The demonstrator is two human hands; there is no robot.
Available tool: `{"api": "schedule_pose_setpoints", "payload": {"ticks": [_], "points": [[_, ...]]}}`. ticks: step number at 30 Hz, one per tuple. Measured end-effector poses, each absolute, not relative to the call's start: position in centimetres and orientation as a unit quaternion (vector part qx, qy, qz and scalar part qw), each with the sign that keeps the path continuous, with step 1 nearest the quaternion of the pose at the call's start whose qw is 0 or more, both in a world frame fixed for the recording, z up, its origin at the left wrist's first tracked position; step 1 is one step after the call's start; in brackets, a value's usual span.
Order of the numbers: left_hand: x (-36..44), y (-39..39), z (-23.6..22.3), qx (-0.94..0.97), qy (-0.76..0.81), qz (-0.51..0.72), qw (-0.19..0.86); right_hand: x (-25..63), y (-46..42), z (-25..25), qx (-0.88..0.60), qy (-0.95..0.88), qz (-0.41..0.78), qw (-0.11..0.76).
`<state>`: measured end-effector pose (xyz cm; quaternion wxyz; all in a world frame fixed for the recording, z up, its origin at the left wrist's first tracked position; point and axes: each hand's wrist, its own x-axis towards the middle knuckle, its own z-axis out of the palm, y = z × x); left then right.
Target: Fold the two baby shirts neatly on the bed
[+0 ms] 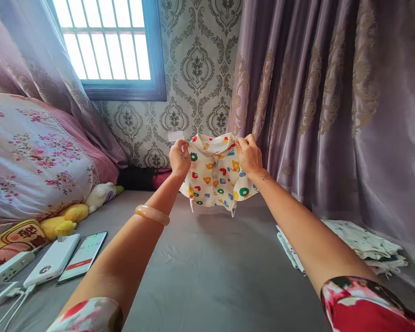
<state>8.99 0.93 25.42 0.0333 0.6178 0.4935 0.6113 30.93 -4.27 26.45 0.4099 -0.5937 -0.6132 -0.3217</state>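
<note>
A collared shirt [212, 177] of thin cream cloth, printed with multicoloured shapes, hangs above the smooth grey sheet [193, 267], toward its far edge. The left hand [180, 158] pinches one shoulder, the right hand [249, 156] the other, fingers curled against thumbs. Folded clothes [364, 240] lie by the sheet's right edge; a slab-like smartphone [85, 256] and rounded power bank [53, 260] toward its left.

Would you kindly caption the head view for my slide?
Left hand and right hand hold a patterned shirt by its shoulders.
</note>
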Motion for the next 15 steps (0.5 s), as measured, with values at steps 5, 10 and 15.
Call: {"api": "schedule_pose_setpoints", "payload": {"ticks": [5,10,15], "points": [[6.6,-2.9,24.4,0.648,0.458,0.603,-0.081,30.9,-7.7,25.9,-0.575,-0.643,-0.325,0.388],[2.1,-7.8,24.6,0.678,0.407,0.59,-0.161,30.9,-12.9,26.9,-0.488,-0.686,-0.321,0.434],[-1.2,-11.2,28.0,0.692,0.354,0.601,-0.188,30.1,-16.6,30.6,-0.449,-0.729,-0.235,0.461]]}}
